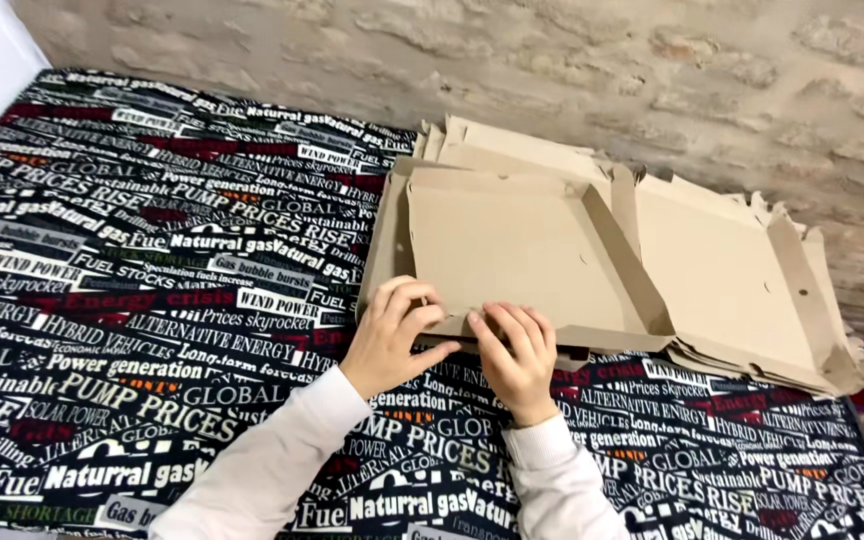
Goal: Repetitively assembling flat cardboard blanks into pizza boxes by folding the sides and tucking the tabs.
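I see my left hand [392, 335] and right hand [517, 355] side by side, both pinching the near edge flap of the flat cardboard box [512, 250]. The box lies open on the cloth-covered bench [132, 300], its long axis running left to right, far end angled toward the brick wall [552, 60].

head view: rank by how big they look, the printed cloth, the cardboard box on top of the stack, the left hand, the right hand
1. printed cloth
2. cardboard box
3. left hand and right hand: they look alike, so no ranking between them.
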